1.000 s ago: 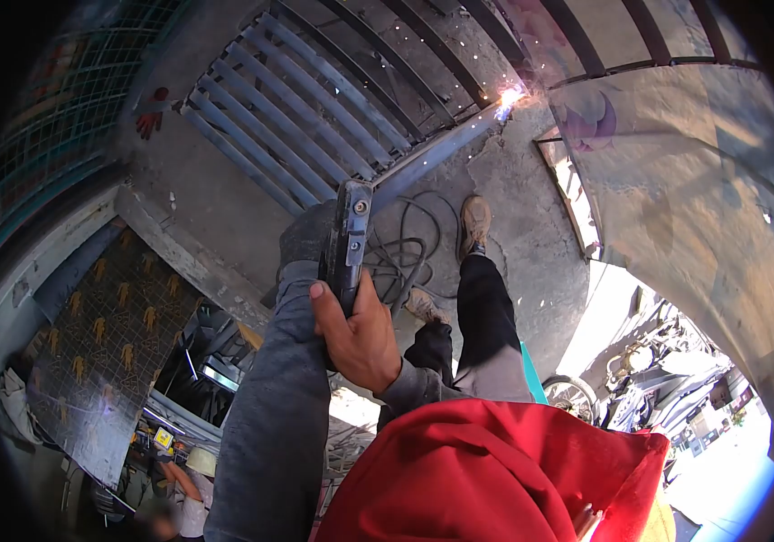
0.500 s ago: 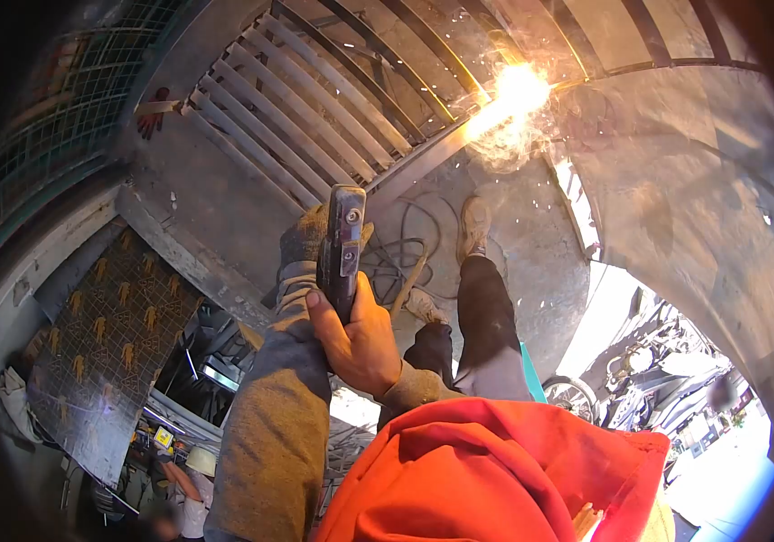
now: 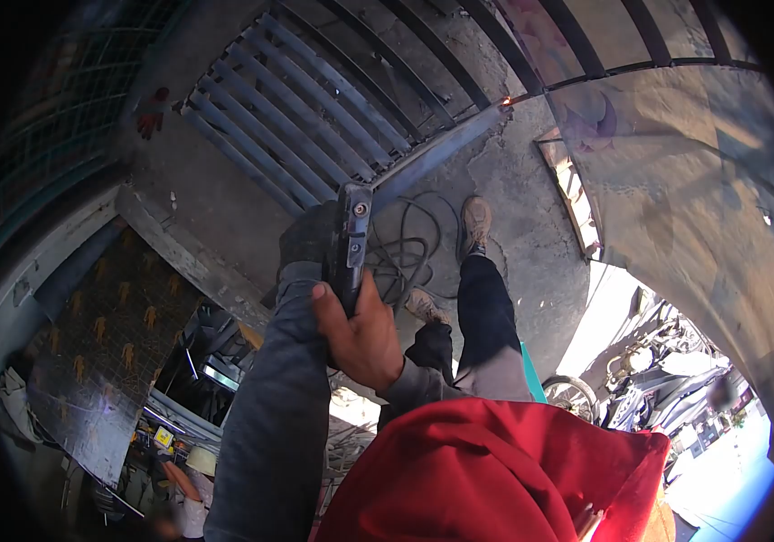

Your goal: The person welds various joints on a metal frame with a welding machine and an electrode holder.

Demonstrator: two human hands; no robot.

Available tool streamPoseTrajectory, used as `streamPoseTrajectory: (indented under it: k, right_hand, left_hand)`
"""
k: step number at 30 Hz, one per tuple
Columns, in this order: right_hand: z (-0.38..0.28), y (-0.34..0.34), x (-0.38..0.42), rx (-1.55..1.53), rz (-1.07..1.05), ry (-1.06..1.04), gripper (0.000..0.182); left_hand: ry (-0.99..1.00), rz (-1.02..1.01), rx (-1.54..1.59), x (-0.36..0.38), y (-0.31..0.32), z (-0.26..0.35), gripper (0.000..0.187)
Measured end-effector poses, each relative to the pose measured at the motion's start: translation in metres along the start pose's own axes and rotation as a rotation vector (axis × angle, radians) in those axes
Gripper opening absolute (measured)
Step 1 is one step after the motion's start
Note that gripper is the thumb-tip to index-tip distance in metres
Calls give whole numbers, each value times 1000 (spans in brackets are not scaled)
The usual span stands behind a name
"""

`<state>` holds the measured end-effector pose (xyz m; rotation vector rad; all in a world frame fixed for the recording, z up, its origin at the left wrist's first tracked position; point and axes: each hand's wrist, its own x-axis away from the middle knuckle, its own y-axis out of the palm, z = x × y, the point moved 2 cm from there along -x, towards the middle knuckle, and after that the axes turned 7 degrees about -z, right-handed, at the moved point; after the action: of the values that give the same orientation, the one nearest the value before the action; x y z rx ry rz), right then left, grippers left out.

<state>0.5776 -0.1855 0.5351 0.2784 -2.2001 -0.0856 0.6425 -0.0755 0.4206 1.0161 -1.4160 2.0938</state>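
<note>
My right hand (image 3: 364, 339), bare, is closed round the lower end of a dark, narrow object (image 3: 349, 244) with two screw heads on its upper face. The thumb lies along its left side. My left hand (image 3: 305, 239), in a dark glove, is closed just left of and behind that object, its fingers mostly hidden. Beyond my hands lies a metal frame of parallel bars (image 3: 287, 113). A small orange glow (image 3: 506, 101) sits at the joint near the frame's right corner.
Cables (image 3: 405, 253) lie coiled on the floor by my shoes (image 3: 475, 224). A red glove (image 3: 151, 115) lies at upper left. A large curved sheet (image 3: 676, 163) stands at right. At lower left are a patterned panel (image 3: 107, 334) and another person (image 3: 195, 492). Motorbikes (image 3: 649, 361) stand at lower right.
The bright arc and flying sparks at the frame's joint have died down to a small glow, and the scene is darker. The dark object has shifted slightly right; my hands have barely moved.
</note>
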Motion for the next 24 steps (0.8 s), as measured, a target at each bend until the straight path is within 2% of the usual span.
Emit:
streamPoseTrajectory:
  k: [8, 10, 24]
  right_hand:
    - [-2, -2, 0, 2, -18, 48, 55]
    - [1, -2, -1, 20, 17, 12, 42]
    - [0, -1, -2, -17, 4, 16, 52]
  left_hand:
    - [-1, -2, -3, -1, 1, 0, 36]
    - [-1, -2, -4, -1, 1, 0, 36]
    - [-1, -7, -11, 0, 3, -3, 36]
